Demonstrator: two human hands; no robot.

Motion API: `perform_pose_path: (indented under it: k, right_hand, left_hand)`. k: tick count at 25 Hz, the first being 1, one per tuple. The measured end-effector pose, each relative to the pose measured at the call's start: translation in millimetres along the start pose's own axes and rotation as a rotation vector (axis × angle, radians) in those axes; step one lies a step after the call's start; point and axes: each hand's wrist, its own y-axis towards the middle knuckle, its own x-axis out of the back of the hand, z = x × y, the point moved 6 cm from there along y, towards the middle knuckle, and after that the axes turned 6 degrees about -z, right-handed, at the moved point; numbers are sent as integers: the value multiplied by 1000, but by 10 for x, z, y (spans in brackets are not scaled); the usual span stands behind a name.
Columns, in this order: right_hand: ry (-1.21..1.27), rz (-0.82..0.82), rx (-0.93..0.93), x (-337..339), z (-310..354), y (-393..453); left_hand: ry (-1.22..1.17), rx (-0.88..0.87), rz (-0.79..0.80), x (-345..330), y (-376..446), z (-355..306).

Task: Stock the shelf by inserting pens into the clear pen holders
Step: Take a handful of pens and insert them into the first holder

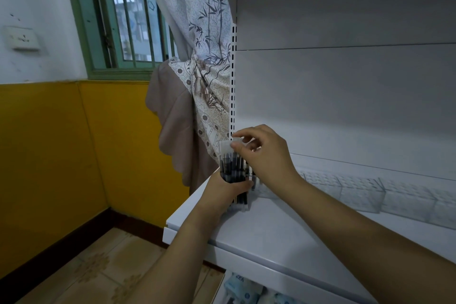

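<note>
- Pens (pixel 233 168), a dark bundle in a clear packet, stand upright at the left end of the white shelf (pixel 271 234).
- Left hand (pixel 225 190) grips the bundle's lower half.
- Right hand (pixel 265 153) pinches the packet's clear top between thumb and forefinger.
- Clear pen holders (pixel 357 192) line the shelf's back, just right of the hands.
- Bamboo-print curtain (pixel 207 44) hangs behind.

Bamboo-print curtain (pixel 207 39) hangs beside green window (pixel 118 20).

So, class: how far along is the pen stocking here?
Done: nothing visible; the clear pen holders along the shelf look empty. In hand: the left hand grips a bundle of pens; the right hand pinches its top. Left: filling every holder.
</note>
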Motion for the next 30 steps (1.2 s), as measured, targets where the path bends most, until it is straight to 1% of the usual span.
perform_pose_path:
  k: [4,7,10,15,17,19,20,22,24,30]
  right_hand:
    - [78,-2,-50,57,-25,53]
    - [151,2,-97,92,-51,77]
    - [191,27,-156,104,-58,120]
    - [244,78,-181,156,28,217]
    - [347,45,-202,270,105,354]
    - [437,-35,-192,471,175,514]
    - [428,-84,-164,583,190,566]
    - [315,-177,-82,747,154,584]
    - [197,-224,-16,794,55,522]
    - [-43,-142,51,590,-269,409]
  left_hand:
    - [-19,10,15,2,-21,1]
    - [17,24,28,-4,-21,18]
    - [8,33,38,-8,-10,25]
    - [-12,10,45,1,3,55]
    - [-35,-12,45,13,8,68]
    - [-40,-21,45,16,6,71]
    - [-42,-21,41,15,1,68]
    - [-47,-21,23,24,-7,60]
    - [-52,-5,1,37,-9,63]
    - [-36,17,-14,48,-4,73]
